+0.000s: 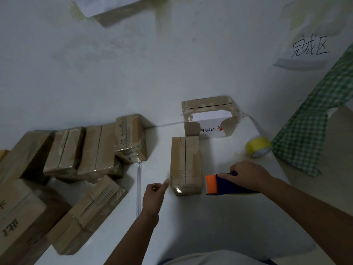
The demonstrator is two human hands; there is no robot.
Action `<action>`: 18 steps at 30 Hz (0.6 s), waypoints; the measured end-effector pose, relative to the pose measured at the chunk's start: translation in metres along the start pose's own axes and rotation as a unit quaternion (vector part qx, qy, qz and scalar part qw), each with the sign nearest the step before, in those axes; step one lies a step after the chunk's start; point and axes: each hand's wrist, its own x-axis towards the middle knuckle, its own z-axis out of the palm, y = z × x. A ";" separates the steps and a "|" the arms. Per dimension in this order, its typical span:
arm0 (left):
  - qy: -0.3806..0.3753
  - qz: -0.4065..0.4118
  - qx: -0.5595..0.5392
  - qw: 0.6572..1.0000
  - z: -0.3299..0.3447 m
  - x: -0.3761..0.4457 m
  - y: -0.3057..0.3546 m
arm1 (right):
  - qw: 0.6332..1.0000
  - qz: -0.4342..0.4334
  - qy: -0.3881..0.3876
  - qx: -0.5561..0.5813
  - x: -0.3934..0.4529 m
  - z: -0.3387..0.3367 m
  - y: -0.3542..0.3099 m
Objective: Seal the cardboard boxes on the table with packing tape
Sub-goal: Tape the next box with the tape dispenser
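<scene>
- Right hand (248, 175): fingers curled over the dark blue body of a tape dispenser (227, 185), whose orange front plate faces 9 o'clock, toward the box.
- Left hand (153, 197): fingers loosely curled, holding nothing; the extended thumb tip touches the near left corner of the small cardboard box (186, 165).
- Small cardboard box: upright on the white table (219, 226), lying between the two hands; its top flaps are shut, the centre seam runs from 12 to 6 o'clock, and glossy tape shows on the near end. Contents cannot be seen.
- Relation of box to grip: the dispenser's orange plate stands just beside the box's near right corner, at 3 o'clock from it; whether the two touch cannot be told.
- Taped white box (208, 116): at 12 o'clock from the small box, just behind it, shut, with brown tape over its edges and printed characters on the front face.
- Heap of cardboard boxes (80, 161): at 9 o'clock, well apart from the small box, all shut and partly taped, some leaning on one another.
- Yellow tape roll (257, 148): on the table at 1 o'clock from the right hand.
- Green checked cloth (309, 119): beyond the roll, at 2 o'clock.
- Handwritten paper sign (309, 47): fixed to the wall at 1 o'clock.
</scene>
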 end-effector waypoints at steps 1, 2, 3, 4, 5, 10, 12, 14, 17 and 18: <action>0.005 0.013 0.042 0.999 0.001 0.001 0.001 | 1.000 0.009 -0.003 0.001 -0.001 0.002 -0.002; 0.010 0.028 0.074 0.997 0.000 0.004 0.003 | 1.000 0.017 -0.002 0.000 -0.003 0.004 -0.005; 0.012 0.041 0.095 0.995 -0.003 0.008 0.005 | 1.000 0.024 0.002 0.000 -0.005 0.008 -0.009; 0.012 0.048 0.105 0.993 -0.007 0.014 0.007 | 0.999 0.030 0.009 -0.001 -0.007 0.012 -0.015; 0.011 0.051 0.111 0.992 -0.013 0.021 0.011 | 0.999 0.038 0.020 0.003 -0.009 0.017 -0.023; -0.037 0.040 0.125 0.991 -0.034 0.049 0.020 | 0.993 0.092 0.057 0.046 -0.014 0.038 -0.051; -0.075 0.020 0.120 0.990 -0.029 0.052 0.014 | 0.993 0.104 0.047 0.039 -0.015 0.039 -0.046; -0.096 0.011 0.108 0.989 -0.023 0.051 0.009 | 0.993 0.114 0.028 0.030 -0.018 0.039 -0.039; -0.106 0.019 0.115 0.988 -0.022 0.049 0.009 | 0.993 0.116 0.017 0.035 -0.019 0.043 -0.034; -0.111 0.023 0.118 0.987 -0.023 0.049 0.009 | 0.993 0.115 0.017 0.035 -0.019 0.045 -0.035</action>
